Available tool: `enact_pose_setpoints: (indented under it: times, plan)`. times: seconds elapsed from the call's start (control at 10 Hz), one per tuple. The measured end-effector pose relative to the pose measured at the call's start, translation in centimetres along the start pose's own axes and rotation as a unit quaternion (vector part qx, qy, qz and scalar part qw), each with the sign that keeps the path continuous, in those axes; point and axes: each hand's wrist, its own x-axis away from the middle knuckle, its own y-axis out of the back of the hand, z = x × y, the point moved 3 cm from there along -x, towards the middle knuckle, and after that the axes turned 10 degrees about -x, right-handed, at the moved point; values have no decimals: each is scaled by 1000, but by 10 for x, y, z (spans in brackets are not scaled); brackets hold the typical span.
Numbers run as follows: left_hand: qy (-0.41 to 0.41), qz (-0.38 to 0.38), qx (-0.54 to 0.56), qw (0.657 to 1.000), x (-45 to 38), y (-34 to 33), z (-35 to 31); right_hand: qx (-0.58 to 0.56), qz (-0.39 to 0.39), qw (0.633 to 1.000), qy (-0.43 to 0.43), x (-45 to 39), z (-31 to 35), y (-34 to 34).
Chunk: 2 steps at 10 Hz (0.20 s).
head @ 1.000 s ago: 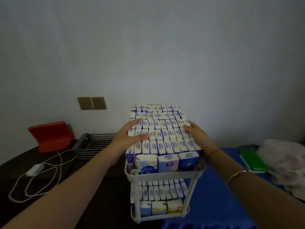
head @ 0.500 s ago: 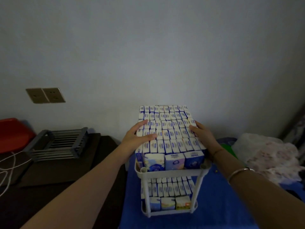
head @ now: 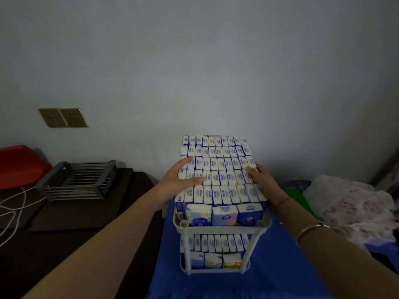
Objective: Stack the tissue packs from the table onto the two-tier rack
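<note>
A white two-tier rack stands on a blue cloth. Its top tier is packed with several rows of blue-and-white tissue packs standing on edge, with three packs lying across the front. More tissue packs fill the lower tier. My left hand rests on the left side of the top block, fingers straight, thumb lying over the packs. My right hand presses flat against the block's right side. Neither hand grips a pack.
A dark table at the left carries a metal wire rack, a red object and white cables. A wall socket plate is above. At the right lie a green item and a pale floral bundle.
The rack and both hands have shifted from over the dark table rightward onto the blue cloth. The hands keep the same hold on the top block.
</note>
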Motion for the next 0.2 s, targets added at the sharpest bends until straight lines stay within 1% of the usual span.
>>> enact_pose_setpoints:
  times: [0.1,0.2]
  plan:
    - [-2,-33,-26,999,15,1,-11,13,-5,999,-42,9,6,0]
    - [-11,-67,-35,997,35,3,-14,67,-28,996,-50,28,13,-2]
